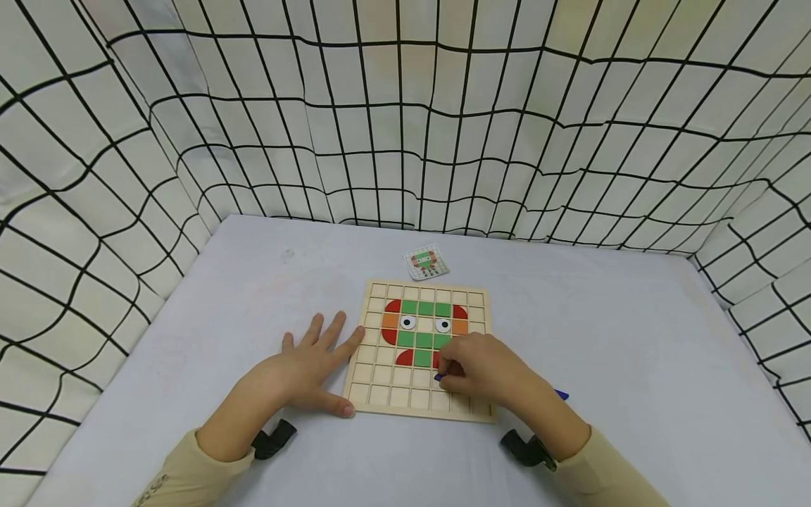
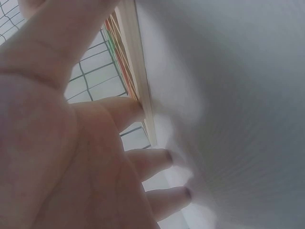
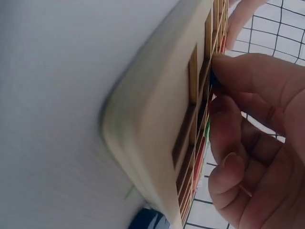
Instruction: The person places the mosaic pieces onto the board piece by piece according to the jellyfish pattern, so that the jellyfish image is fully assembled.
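Observation:
A light wooden grid board [image 1: 380,396] lies on the table, with red, green and orange tiles and two eye tiles set in its squares. My right hand [image 1: 484,367] is over the board's lower right part and pinches a small dark blue tile [image 1: 438,378] between thumb and finger. In the right wrist view that blue tile [image 3: 212,76] shows only as a sliver at the thumb tip. My left hand [image 1: 310,370] lies with spread fingers at the board's left edge, its thumb and a fingertip touching the frame.
Behind the board lies a small picture card [image 1: 426,263] with a similar tile pattern. Another blue piece [image 1: 562,394] is on the white table [image 1: 633,366], partly behind the right forearm. A black net over white cloth [image 1: 405,127] stands around the table's back and sides.

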The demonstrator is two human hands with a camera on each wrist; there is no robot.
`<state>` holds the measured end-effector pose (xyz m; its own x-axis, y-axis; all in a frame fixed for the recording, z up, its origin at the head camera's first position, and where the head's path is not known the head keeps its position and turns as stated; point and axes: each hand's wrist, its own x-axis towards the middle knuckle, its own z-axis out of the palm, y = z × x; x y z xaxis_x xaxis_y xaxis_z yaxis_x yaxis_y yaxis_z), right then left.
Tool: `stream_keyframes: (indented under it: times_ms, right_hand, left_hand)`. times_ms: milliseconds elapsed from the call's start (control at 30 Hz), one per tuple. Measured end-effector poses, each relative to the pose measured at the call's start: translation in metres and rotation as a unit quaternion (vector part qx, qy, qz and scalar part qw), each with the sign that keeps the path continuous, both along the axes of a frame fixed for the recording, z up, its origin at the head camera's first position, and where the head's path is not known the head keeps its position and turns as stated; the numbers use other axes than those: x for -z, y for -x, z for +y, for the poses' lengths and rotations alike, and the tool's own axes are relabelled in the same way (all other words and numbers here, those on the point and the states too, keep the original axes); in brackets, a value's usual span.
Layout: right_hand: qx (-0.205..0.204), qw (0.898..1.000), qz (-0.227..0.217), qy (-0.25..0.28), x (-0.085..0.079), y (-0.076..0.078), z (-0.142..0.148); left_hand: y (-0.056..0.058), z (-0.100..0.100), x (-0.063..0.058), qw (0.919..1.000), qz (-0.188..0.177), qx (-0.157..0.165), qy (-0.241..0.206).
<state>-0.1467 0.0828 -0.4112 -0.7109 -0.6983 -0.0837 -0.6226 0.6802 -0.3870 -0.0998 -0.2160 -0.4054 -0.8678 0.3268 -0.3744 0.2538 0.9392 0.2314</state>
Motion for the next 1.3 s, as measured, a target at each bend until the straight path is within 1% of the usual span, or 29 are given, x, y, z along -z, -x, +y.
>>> stream_keyframes:
  times_ms: [267,400,567,667,800,967,1200,1300]
  right_hand:
    - [0.059,0.998,0.006,-0.021,0.001,-0.005,-0.008]
    - [0.073,0.997,0.003,-0.017,0.000,-0.006,-0.010]
    - [0.095,0.994,-0.045,0.021,0.001,-0.006,-0.003]
    - [0.116,0.989,-0.077,0.053,0.001,-0.004,0.007]
    - [0.136,0.982,-0.091,0.091,-0.005,0.002,0.024]
    - [0.159,0.977,-0.072,0.123,-0.015,0.008,0.052]
    - [0.198,0.966,-0.052,0.156,-0.016,0.010,0.090]
    - [0.205,0.965,-0.049,0.158,-0.014,0.008,0.102]
  left_hand:
    - [0.000,0.000,-0.002,1.0000,-0.001,0.000,-0.001]
    - [0.000,0.000,-0.002,1.0000,-0.002,0.000,0.000]
    - [0.000,0.000,-0.002,1.0000,-0.004,-0.001,0.001]
    - [0.000,0.000,-0.002,1.0000,-0.003,-0.001,0.001]
    - [0.000,0.000,-0.002,1.0000,-0.003,-0.001,0.000]
    - [0.000,-0.001,-0.002,0.9999,-0.010,-0.007,-0.003]
    - [0.000,0.000,-0.002,1.0000,-0.006,-0.003,-0.001]
    - [0.001,0.000,-0.001,1.0000,-0.005,-0.001,0.003]
